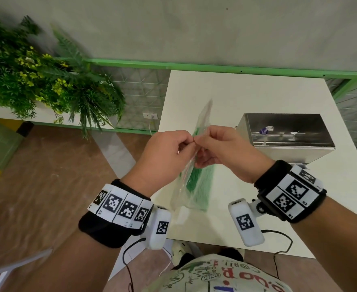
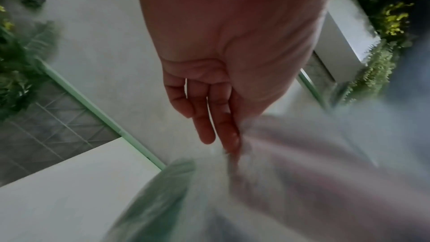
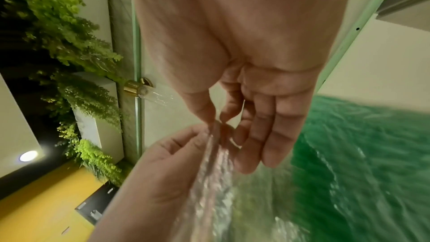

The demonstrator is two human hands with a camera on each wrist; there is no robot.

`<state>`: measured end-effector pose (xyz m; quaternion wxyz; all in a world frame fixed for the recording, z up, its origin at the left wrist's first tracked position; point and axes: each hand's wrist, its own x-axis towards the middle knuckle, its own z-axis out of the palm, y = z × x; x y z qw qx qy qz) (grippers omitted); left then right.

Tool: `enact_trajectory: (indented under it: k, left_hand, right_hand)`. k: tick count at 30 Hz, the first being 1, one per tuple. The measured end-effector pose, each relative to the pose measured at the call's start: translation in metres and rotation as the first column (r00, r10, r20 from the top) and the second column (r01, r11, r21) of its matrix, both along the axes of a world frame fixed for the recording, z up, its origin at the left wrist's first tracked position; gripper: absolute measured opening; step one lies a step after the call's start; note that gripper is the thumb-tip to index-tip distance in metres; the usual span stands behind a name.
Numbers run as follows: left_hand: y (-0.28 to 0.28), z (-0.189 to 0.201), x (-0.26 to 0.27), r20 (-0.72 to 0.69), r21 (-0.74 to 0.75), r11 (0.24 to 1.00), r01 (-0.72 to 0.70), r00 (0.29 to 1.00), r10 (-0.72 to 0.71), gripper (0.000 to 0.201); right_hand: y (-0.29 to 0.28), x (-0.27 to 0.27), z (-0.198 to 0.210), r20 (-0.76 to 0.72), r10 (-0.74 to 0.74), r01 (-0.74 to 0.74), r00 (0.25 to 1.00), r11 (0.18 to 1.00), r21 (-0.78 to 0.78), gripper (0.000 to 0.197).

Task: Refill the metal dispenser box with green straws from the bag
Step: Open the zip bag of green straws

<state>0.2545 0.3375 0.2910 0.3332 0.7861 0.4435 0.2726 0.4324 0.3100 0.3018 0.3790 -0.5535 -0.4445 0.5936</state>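
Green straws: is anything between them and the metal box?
Yes: the clear bag encloses the green straws, its top pinched by both hands. The metal box appears lidded.

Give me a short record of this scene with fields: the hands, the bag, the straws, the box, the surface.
left hand: pinches the bag's edge
right hand: pinches the same edge, close beside the left
bag: clear plastic, held above the table
green straws: inside the bag
metal dispenser box: on the table, right of the hands; no straws visible in it
table: white

bag (image 2: 291, 181) blurred | green straws (image 1: 196, 178) smeared | left hand (image 1: 165, 157) fingertips hidden
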Motion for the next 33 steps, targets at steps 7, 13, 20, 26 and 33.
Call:
enact_trajectory:
  k: [7,13,20,26,33]
  left_hand:
    - [0.000,-0.001,-0.003,-0.024,-0.006,1.000,-0.004,1.000,0.004,0.014]
    - [0.005,0.000,-0.014,-0.160,0.119,0.989,-0.093,0.981,0.111,0.018]
    - [0.017,0.006,-0.053,-0.236,0.193,0.962,-0.193,0.942,0.237,0.015]
    - [0.004,0.004,-0.035,-0.001,0.011,0.982,-0.187,0.982,0.187,0.014]
    - [-0.027,-0.032,-0.040,0.038,-0.369,0.929,0.013,0.999,0.001,0.109]
  right_hand:
    - [0.000,0.011,0.010,0.177,0.057,-0.068,0.983,0.996,0.052,0.015]
    - [-0.004,0.025,0.013,0.293,-0.032,0.011,0.956,0.997,0.074,0.015]
    - [-0.011,0.077,0.010,0.547,-0.178,0.102,0.818,0.981,0.166,0.019]
    - [-0.021,0.072,0.006,0.605,-0.131,0.059,0.786,0.989,0.137,0.021]
    - [-0.018,0.073,0.005,0.101,-0.369,0.380,0.924,0.917,-0.120,0.026]
